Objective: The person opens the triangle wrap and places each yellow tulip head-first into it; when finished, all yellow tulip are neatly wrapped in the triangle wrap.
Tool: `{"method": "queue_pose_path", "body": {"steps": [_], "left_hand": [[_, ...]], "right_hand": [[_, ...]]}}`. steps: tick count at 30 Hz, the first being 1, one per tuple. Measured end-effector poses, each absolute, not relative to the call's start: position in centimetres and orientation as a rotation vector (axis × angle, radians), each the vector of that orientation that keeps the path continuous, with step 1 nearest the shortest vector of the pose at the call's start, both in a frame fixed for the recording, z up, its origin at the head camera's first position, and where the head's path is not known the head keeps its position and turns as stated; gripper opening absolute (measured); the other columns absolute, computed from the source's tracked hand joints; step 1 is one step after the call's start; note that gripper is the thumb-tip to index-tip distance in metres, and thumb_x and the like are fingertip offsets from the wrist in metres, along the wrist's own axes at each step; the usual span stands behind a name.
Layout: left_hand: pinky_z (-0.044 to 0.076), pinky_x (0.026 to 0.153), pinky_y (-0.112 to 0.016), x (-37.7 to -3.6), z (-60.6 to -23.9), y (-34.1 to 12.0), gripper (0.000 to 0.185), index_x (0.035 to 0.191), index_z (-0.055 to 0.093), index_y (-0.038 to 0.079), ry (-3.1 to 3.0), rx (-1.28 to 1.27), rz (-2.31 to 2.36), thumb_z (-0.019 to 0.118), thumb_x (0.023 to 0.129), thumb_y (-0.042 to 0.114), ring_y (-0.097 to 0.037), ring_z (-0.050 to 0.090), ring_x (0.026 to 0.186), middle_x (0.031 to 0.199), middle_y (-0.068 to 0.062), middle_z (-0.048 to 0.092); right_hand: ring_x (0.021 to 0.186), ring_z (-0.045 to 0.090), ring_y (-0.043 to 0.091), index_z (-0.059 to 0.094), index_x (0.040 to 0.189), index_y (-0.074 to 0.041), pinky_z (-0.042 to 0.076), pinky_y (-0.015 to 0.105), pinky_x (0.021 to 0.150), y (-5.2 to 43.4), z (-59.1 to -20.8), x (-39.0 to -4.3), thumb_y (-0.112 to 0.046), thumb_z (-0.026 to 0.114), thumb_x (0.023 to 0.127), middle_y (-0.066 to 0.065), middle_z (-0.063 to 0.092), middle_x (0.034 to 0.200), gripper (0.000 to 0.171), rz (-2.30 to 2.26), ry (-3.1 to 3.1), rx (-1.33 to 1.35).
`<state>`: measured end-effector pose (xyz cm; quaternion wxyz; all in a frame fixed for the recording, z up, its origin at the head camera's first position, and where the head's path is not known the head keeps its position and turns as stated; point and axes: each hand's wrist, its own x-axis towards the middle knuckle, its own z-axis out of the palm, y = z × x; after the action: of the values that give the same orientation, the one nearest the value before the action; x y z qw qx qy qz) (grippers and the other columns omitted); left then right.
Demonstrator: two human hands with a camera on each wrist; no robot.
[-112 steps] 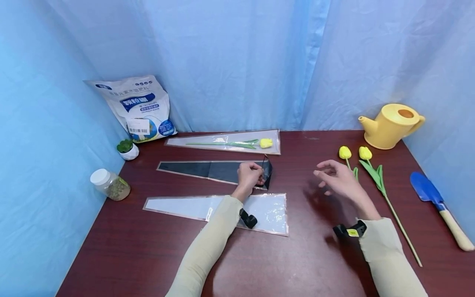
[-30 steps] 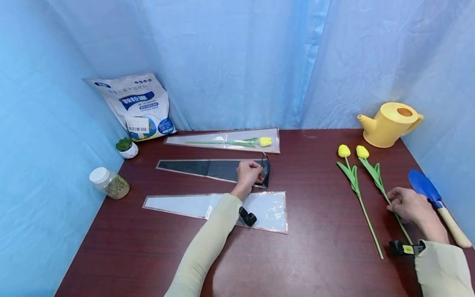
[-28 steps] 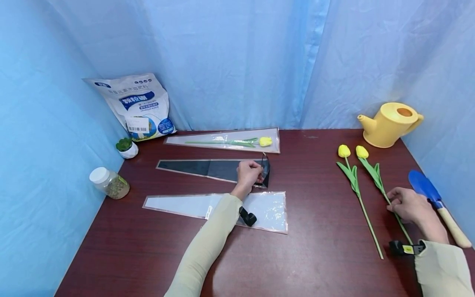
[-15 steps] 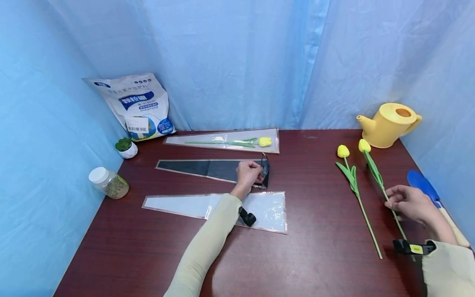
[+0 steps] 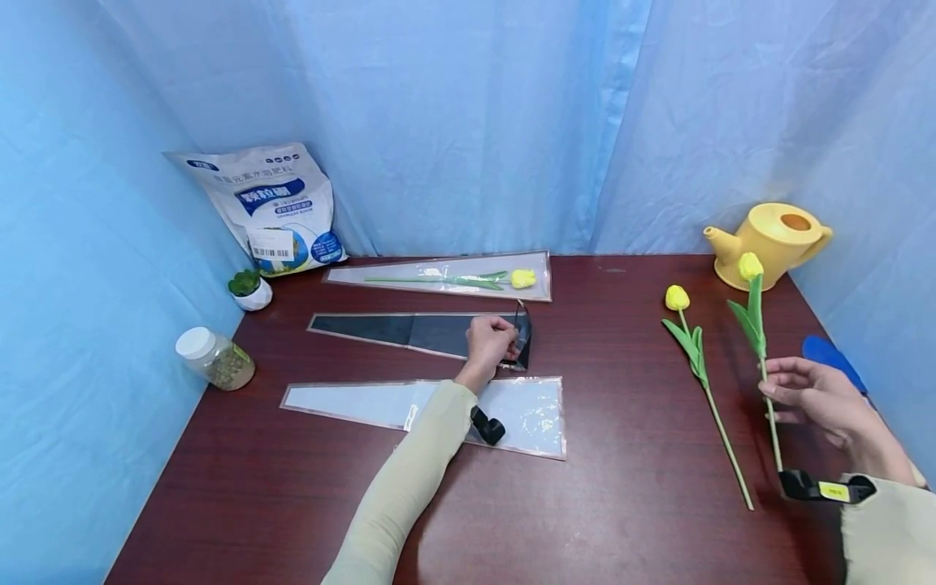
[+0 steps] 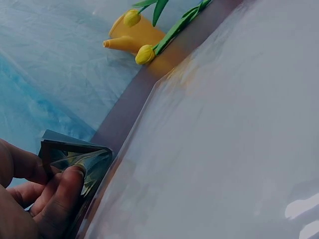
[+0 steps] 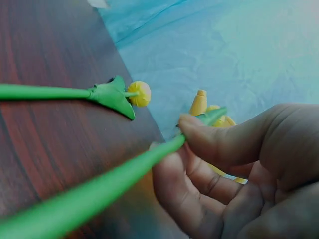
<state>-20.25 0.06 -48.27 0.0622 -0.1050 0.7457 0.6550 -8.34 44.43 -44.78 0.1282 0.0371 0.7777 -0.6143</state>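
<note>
Between thumb and fingers my right hand (image 5: 822,398) pinches the green stem of a yellow tulip (image 5: 751,266), its bloom raised in front of the watering can. The stem runs close to the camera in the right wrist view. A second yellow tulip (image 5: 700,366) lies on the table to the left of that hand. My left hand (image 5: 488,345) grips the wide end of a black flower sleeve (image 5: 409,331), whose mouth gapes a little in the left wrist view. Under my left forearm lies a white flower sleeve (image 5: 526,414). Behind, a clear-fronted sleeve (image 5: 351,278) holds another tulip.
A yellow watering can (image 5: 764,244) stands at the back right. The blue trowel (image 5: 829,357) lies partly behind my right hand. On the left are a fertilizer bag (image 5: 281,211), a small potted succulent (image 5: 250,291) and a lidded jar (image 5: 215,361). Blue curtains enclose the table.
My right hand has gone right, taken hold of the right-hand tulip's stem and lifted it, turning the bloom rightward. My left hand stays on the black sleeve.
</note>
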Motion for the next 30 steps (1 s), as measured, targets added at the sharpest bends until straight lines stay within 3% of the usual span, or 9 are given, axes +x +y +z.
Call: {"method": "queue_pose_path", "body": {"steps": [18,30], "left_hand": [[0.056,0.047,-0.024,-20.3,-48.4,0.0,0.008,0.086,0.072,-0.003,2.261,-0.295,1.977,0.067,0.090,0.001,-0.008,0.061,0.046,0.070,-0.008,0.068],[0.055,0.045,-0.024,-20.4,-48.5,-0.1,0.008,0.085,0.072,-0.003,2.242,-0.302,1.988,0.066,0.089,0.000,-0.008,0.061,0.045,0.067,-0.005,0.067]], "right_hand": [[0.095,0.073,0.020,0.061,0.121,-0.003,0.064,0.038,0.076,43.6,-45.9,-9.2,0.016,0.028,0.102,0.008,0.071,0.106,0.043,-2.461,1.418,-0.252],[0.099,0.074,0.027,0.058,0.125,-0.002,0.063,0.046,0.079,41.9,-45.1,-9.6,0.013,0.027,0.103,0.014,0.071,0.108,0.040,-2.610,1.271,-0.188]]}}
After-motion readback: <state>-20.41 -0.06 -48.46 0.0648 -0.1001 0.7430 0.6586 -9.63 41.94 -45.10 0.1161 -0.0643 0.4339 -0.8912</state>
